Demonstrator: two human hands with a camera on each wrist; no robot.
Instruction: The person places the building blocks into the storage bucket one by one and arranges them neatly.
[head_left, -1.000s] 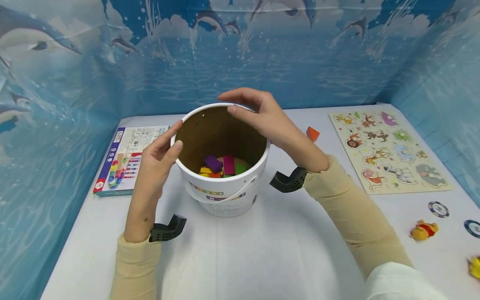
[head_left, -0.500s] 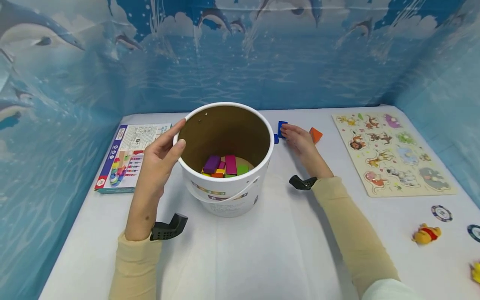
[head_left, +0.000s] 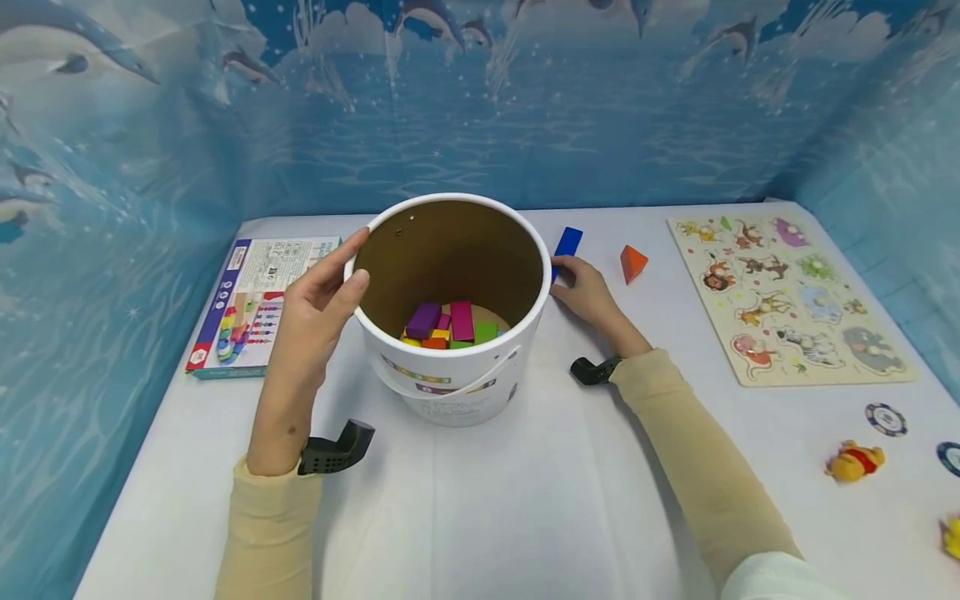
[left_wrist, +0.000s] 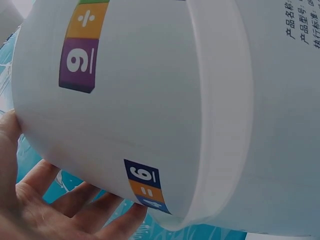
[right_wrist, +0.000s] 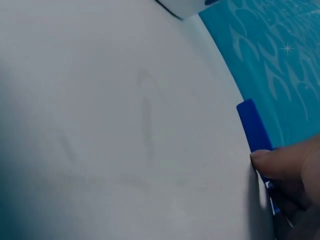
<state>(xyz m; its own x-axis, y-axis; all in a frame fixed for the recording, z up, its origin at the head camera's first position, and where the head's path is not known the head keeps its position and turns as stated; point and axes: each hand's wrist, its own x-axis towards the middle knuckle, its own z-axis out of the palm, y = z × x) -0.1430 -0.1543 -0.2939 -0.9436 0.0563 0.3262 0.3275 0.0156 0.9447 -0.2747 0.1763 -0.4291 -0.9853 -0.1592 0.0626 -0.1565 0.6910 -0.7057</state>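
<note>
A white bucket (head_left: 450,379) stands upright mid-table with several coloured blocks inside, among them a purple block (head_left: 423,320) and a magenta block (head_left: 462,321). My left hand (head_left: 313,321) grips its rim at the left side, thumb at the rim; the left wrist view shows my fingers against the printed wall. Right of the bucket, my right hand (head_left: 588,296) pinches a blue block (right_wrist: 254,125) close to the table. The thumb lies along its edge in the right wrist view, and the other fingers are partly hidden. More blue shows below the thumb there.
An orange triangular block (head_left: 633,263) lies right of my right hand. Further right are an animal puzzle board (head_left: 720,333), a poker chip (head_left: 886,419) and a small bear figure (head_left: 855,462). A toy box (head_left: 258,300) lies left. A dolphin-print curtain (head_left: 480,125) encloses the table.
My right hand has come away from over the bucket rim, down to the blue block beside it, then slightly nearer the bucket. The blue block has turned slightly. My left hand stays on the rim.
</note>
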